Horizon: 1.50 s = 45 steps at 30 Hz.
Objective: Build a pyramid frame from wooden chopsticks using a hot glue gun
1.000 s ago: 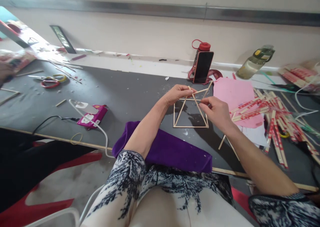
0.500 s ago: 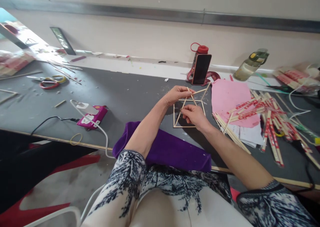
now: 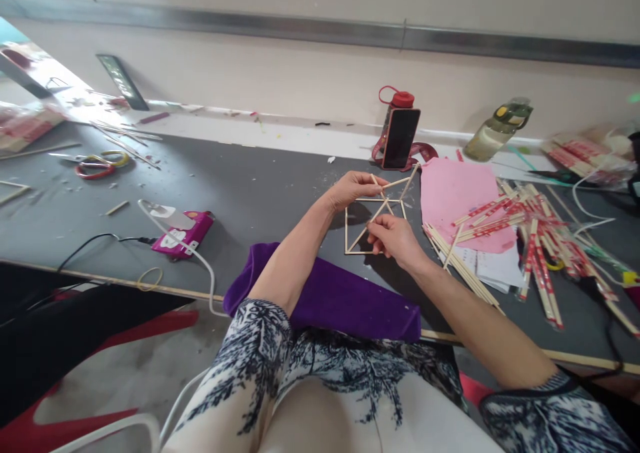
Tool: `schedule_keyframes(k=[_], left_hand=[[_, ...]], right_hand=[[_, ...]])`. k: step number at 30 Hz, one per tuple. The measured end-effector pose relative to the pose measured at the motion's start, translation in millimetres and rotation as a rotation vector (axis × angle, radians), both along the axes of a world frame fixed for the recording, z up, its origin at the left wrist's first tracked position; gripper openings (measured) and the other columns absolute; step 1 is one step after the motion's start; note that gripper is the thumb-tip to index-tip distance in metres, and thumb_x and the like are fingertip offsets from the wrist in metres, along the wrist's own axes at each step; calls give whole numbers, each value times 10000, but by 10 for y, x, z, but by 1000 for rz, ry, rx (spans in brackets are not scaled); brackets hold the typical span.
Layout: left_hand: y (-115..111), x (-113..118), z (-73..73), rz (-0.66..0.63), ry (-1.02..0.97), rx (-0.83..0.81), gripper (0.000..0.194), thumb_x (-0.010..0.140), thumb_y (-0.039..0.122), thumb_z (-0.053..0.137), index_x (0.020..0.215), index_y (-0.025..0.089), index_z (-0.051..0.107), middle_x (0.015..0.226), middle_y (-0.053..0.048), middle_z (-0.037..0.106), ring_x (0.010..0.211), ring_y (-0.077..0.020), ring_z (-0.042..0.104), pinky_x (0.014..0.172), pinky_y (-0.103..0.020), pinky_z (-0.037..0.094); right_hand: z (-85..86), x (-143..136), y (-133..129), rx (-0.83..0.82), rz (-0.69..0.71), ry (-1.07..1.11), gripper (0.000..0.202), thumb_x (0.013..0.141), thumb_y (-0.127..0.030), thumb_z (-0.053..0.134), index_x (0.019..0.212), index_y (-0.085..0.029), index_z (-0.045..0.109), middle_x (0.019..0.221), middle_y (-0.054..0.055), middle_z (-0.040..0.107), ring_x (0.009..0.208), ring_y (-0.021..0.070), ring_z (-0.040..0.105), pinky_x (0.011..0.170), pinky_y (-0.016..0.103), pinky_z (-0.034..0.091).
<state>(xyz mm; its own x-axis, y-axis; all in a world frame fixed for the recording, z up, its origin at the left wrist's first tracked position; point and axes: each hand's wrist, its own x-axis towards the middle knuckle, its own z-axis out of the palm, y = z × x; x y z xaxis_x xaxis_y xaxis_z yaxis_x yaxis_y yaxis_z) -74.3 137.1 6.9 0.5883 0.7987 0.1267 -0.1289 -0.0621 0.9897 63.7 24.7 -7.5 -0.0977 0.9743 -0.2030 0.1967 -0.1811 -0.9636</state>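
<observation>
A small frame of thin wooden sticks [image 3: 346, 230] stands on the grey table, with a square at its base and sticks slanting above it. At its upper left, my left hand [image 3: 356, 188] is closed, pinching a stick [image 3: 397, 184] near where sticks meet. My right hand [image 3: 393, 236] is closed in front of the frame, thumb and finger on a slanting stick [image 3: 361, 234]. That stick runs from the near left corner up to the right. My right fingers hide part of the base.
A purple cloth [image 3: 350, 300] lies at the near edge. To the right are a pink sheet [image 3: 450, 200], loose sticks [image 3: 465, 273] and red-wrapped chopsticks [image 3: 540, 260]. A phone [image 3: 401, 138] leans on a red-capped bottle. Scissors [image 3: 97, 165] and a magenta box with a cable [image 3: 185, 234] lie left.
The slanting stick in my right hand leans further right, its upper end lower than before. My right hand has shifted slightly right. My left hand keeps its pinch.
</observation>
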Motion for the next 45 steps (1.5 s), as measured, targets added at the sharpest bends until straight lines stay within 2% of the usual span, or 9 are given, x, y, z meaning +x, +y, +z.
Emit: schedule_keyframes(k=[7,13,22,27,31,35,39,42,45], left_hand=[[-19,7,10,27,11,7,311,660,310,736,903,116,716,840,-67,702,804,-143,631,854,-321,452],[-23,1,11,35,20,22,302,655,315,739,884,118,721,834,-66,702,789,-134,621,845,-307,438],[-50,-7,26,30,45,44,297,665,329,724,867,111,720,830,-71,695,779,-136,611,808,-291,435],[-67,-12,31,38,40,57,303,667,334,723,874,113,726,827,-69,699,782,-140,610,817,-300,430],[-73,-2,21,36,42,38,300,649,330,737,860,117,731,825,-67,699,783,-142,613,825,-306,432],[-84,17,7,41,59,9,304,604,306,766,840,115,737,794,-62,698,765,-143,613,836,-320,438],[-90,21,10,43,81,17,307,596,302,769,838,116,742,795,-64,700,782,-150,614,855,-327,435],[-86,14,14,41,93,13,317,594,314,766,843,119,744,808,-70,700,792,-158,615,857,-333,436],[-82,7,14,35,84,14,301,600,315,762,832,125,746,806,-69,699,786,-154,613,851,-328,434]], right_hand=[[24,-27,-15,42,21,-20,155,770,-337,553,785,-183,559,578,-41,582,357,73,528,269,146,275],[91,-19,-44,109,56,-169,164,789,-344,528,797,-187,575,610,-36,597,382,75,548,288,142,321],[135,-36,-64,244,100,-263,173,815,-336,505,770,-185,577,618,-37,611,405,74,570,392,156,405],[138,-25,-65,217,90,-269,179,818,-340,502,795,-186,591,633,-32,620,414,79,573,427,174,421],[171,16,-108,210,102,-321,211,814,-322,499,895,-190,643,635,-26,636,420,86,578,469,196,441],[213,227,-179,249,99,-429,242,803,-316,514,954,-200,664,625,-27,653,461,104,602,524,213,457],[222,675,-225,292,64,-601,196,803,-320,514,853,-209,668,636,-33,654,475,108,601,540,224,446],[177,995,-257,334,129,-801,190,805,-305,516,849,-210,674,699,-13,677,539,126,613,570,243,439],[88,1143,-286,399,206,-924,193,809,-305,526,874,-207,678,808,24,696,696,163,634,638,264,443]])
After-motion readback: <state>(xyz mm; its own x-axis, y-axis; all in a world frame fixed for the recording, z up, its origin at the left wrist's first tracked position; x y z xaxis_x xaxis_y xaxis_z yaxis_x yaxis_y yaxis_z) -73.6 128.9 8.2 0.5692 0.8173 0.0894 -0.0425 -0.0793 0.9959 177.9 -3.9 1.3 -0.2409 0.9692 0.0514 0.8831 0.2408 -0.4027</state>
